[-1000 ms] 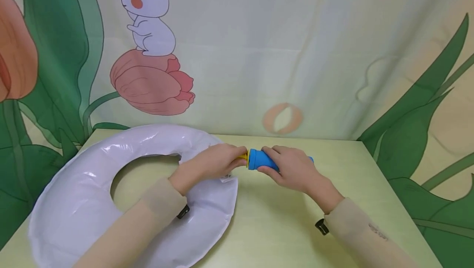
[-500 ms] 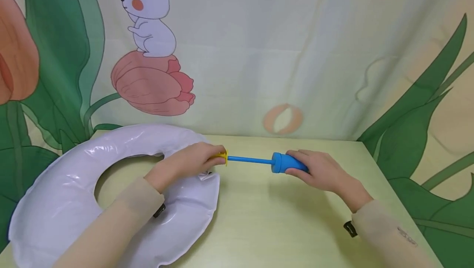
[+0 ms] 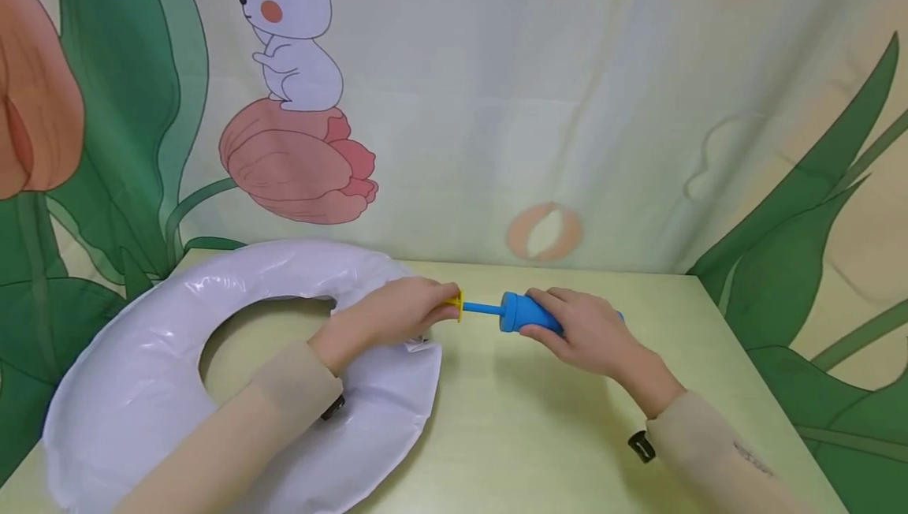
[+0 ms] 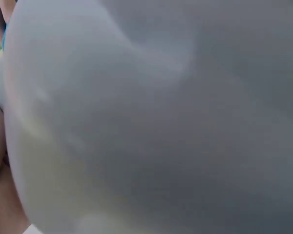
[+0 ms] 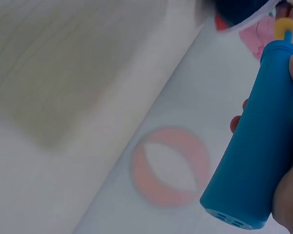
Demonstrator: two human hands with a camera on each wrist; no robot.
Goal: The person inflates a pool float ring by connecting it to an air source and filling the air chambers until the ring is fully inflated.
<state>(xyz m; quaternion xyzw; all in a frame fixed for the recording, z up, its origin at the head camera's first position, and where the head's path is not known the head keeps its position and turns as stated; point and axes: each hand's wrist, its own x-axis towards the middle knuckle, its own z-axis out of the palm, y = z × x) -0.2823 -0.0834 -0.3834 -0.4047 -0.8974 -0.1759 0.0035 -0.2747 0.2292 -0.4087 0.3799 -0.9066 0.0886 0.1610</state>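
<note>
My right hand (image 3: 585, 329) grips the blue barrel of a hand pump (image 3: 525, 313), its fingers curled over the top and the thumb below. A thin blue rod (image 3: 484, 309) sticks out a short way from the barrel's left end. At the rod's tip my left hand (image 3: 400, 311) pinches a yellow flanged end piece (image 3: 460, 305); the rest of that piece hides inside the fingers. Under the left hand and forearm lies a pale lilac inflatable swim ring (image 3: 142, 404), puffed but wrinkled. Whether its valve sits in the left fingers I cannot tell. In the right wrist view, the barrel's wide end (image 5: 234, 217) shows small holes.
The ring covers the left part of a pale yellow-green table (image 3: 539, 451). Behind the table hangs a printed curtain (image 3: 440, 143) with a rabbit and tulips. The swim ring (image 4: 151, 122) fills most of the left wrist view.
The rod was pushed fully in at first, then was drawn out long, and now shows about half that length. Both hands and the ring's edge moved apart, then partly back together.
</note>
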